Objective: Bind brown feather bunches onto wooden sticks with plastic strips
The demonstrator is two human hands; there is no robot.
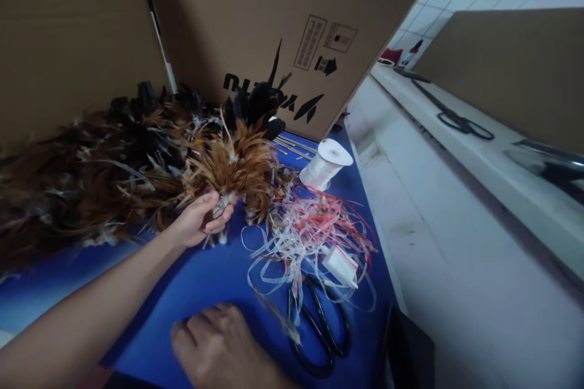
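Clock positions were read from the left hand (206, 219), with 12 pointing away from the wearer. The left grip was closed on a bunch of brown-and-black feathers (244, 161), pinched at its pale base between thumb and fingers; the plumes fanned out toward 1 o'clock, above the blue counter (205, 279). At 6 o'clock the right hand (216, 340) showed its back, fingers curled under; whether its grip held anything I cannot tell, the palm being hidden.

A heap of loose feathers (114, 170) spread from 9 to 11 o'clock. A white spool (322, 167) stood between 2 and 3 o'clock, just beyond a tangle of pink and white strands (301, 225) at 3. Black-handled scissors (325, 332) lay at 4 o'clock, blades hidden. A cardboard panel (255, 12) rose behind at 12.
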